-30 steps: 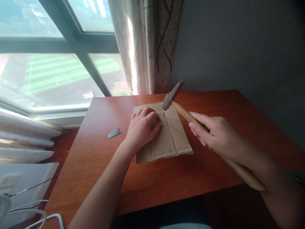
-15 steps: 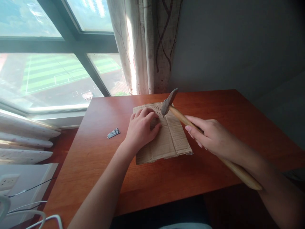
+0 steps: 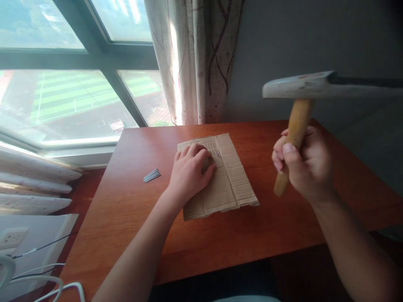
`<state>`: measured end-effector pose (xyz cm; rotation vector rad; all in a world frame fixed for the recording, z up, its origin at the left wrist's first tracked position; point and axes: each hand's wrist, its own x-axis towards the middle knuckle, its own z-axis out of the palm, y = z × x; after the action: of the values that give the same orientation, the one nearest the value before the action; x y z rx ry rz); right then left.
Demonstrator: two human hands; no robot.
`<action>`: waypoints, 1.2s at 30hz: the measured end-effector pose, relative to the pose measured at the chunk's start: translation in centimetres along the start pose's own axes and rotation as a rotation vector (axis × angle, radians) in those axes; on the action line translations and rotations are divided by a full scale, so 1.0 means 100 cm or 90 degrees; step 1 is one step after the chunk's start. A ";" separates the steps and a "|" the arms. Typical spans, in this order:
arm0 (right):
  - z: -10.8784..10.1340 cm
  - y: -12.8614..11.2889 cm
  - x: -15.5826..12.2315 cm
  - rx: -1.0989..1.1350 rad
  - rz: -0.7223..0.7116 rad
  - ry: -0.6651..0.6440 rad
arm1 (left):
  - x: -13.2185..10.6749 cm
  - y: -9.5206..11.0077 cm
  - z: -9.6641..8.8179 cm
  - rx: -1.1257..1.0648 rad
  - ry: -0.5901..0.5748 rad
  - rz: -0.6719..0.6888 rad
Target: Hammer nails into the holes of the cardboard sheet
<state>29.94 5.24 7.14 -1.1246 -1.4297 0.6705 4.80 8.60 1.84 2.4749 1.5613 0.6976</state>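
Observation:
My right hand [image 3: 304, 163] is wrapped round the wooden handle of a hammer [image 3: 299, 121], raised above the right side of the table. The metal head lies crosswise at the top, its right end blurred by motion. On the table is a flat piece of corrugated cardboard [image 3: 223, 184], with rows of small dark holes near its far edge. My left hand [image 3: 192, 167] lies on the cardboard's left part, fingers slightly bent and thumb spread from them. A small dark nail-like point [image 3: 218, 155] shows at the holes' near right corner, just beyond my thumb.
A bundle of several nails [image 3: 152, 175] lies left of the cardboard on the reddish wooden table [image 3: 126, 218]. Beyond it stand a window [image 3: 72, 96] and a patterned curtain [image 3: 195, 63]. White cables [image 3: 59, 289] hang at the lower left, by a wall socket [image 3: 14, 238].
My right hand has lifted the hammer up and to the right, away from the cardboard, turning its head upward. My left hand stays on the cardboard.

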 end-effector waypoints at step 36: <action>0.012 0.056 0.038 0.146 -0.011 0.172 | -0.001 0.000 0.000 -0.003 0.000 0.020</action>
<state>30.66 11.01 3.45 -0.9803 -1.1014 0.6275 4.75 8.55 1.84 2.5016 1.5229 0.7051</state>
